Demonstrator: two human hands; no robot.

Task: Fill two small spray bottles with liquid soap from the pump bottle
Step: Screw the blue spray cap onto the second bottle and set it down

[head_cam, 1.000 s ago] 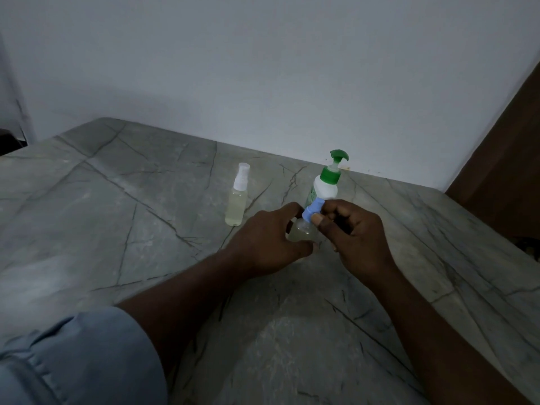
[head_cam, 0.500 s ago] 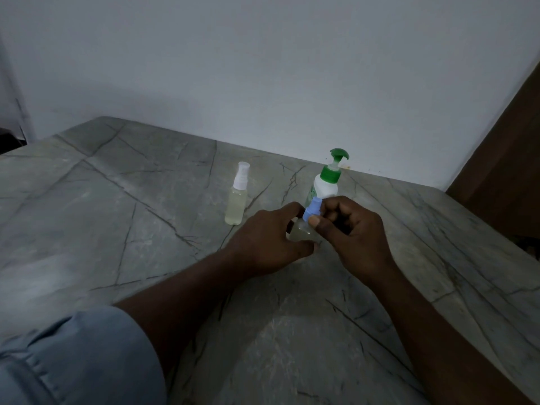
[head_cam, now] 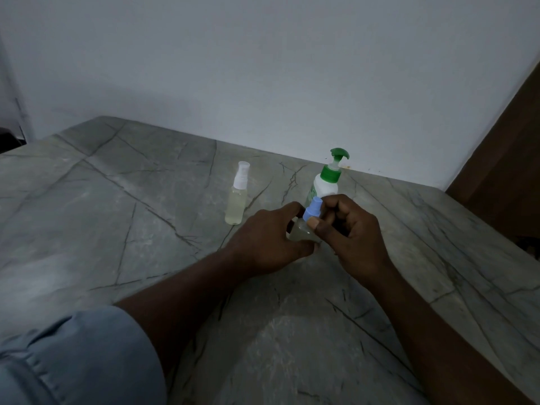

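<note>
Step in hand, as judged: capping the second spray bottle (head_cam: 301, 231), which stands on the counter (head_cam: 117, 206) just in front of the pump bottle (head_cam: 325, 185). The left hand (head_cam: 268, 238) has its fingers curled round the clear body; the right hand (head_cam: 350, 238) pinches the blue spray cap (head_cam: 312, 210) between thumb and fingers. Contents look pale; the level is hidden. Next move calls for twisting the cap home squarely, body braced. The white-capped bottle (head_cam: 237, 200) stands upright, apart to the left, holding yellowish liquid

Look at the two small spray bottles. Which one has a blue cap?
The held bottle: left hand grips its body, right hand pinches its blue cap. The free bottle, left of it, has a white cap.
</note>
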